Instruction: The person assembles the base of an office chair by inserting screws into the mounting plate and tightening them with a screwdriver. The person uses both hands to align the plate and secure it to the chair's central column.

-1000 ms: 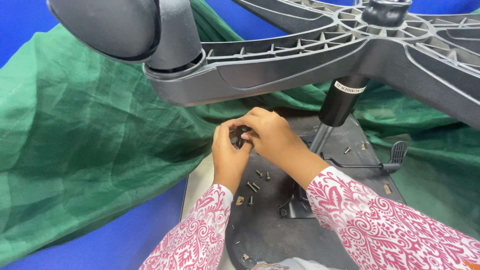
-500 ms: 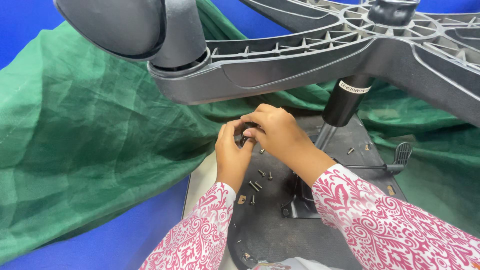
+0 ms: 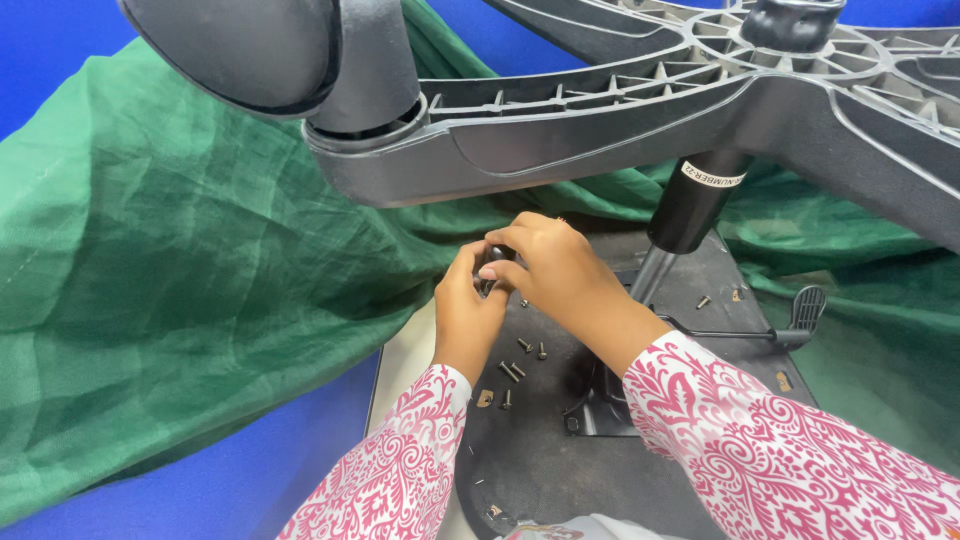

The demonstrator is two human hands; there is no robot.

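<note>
Right now your left hand (image 3: 468,315) and right hand (image 3: 552,270) are pressed together over the underside of the upturned chair seat (image 3: 560,460) — fingertips meeting around a small dark part (image 3: 496,256) held between them. You can't tell what that part is; the fingers cover most of it. Left thumb and fingers curl up from below, right hand arches over from above, index finger bent down onto the part. Both hands closed on it, neither one flat on the plate. Just below your wrists, loose screws (image 3: 520,358) lie scattered on the dark seat plate, a few close together, one or two more further down near your left sleeve. Right of your right forearm, the gas cylinder (image 3: 690,205) rises at a tilt from the mechanism bracket (image 3: 600,405) up to the hub of the grey star base (image 3: 640,110), which spans the top of the view. A caster (image 3: 270,50) sits on the base arm's end at upper left. The black lever (image 3: 775,325) sticks out to the right of the bracket — a couple more screws lie near it. A green cloth (image 3: 190,280) is bunched around the seat, over a blue surface (image 3: 200,490).
</note>
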